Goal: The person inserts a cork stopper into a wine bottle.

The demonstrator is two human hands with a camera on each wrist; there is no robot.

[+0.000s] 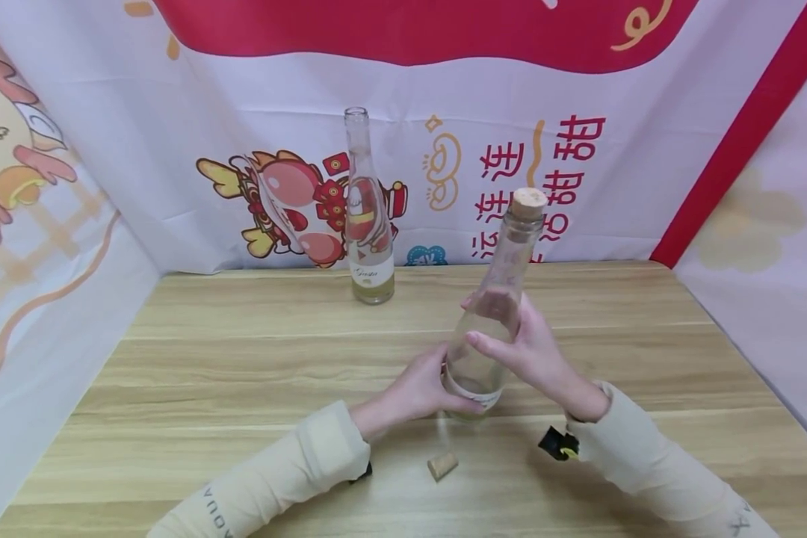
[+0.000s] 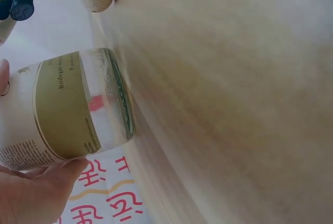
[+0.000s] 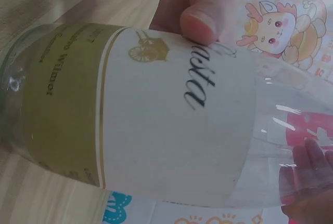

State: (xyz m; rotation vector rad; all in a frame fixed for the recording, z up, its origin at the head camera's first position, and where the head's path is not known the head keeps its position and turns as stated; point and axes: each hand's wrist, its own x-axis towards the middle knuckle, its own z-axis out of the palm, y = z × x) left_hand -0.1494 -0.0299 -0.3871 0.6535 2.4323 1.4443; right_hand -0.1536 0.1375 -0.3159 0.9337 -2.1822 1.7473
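Observation:
Both hands hold a clear glass bottle [image 1: 484, 336] with a cork stopper [image 1: 530, 203] in its mouth, its neck leaning to the right. My left hand [image 1: 417, 385] grips the lower body, around the white and olive label [image 2: 62, 104]. Higher up, below the neck, my right hand [image 1: 534, 355] curls round the glass. The bottle's base [image 2: 117, 99] is right at the tabletop. On the wood in front of it lies a small loose cork [image 1: 442, 466], which the left wrist view shows close up at the top.
A second clear bottle [image 1: 370, 217], without a stopper, stands upright at the back of the wooden table [image 1: 255, 359]. Behind it hangs a printed white and red cloth [image 1: 276, 112], with more cloth along both sides.

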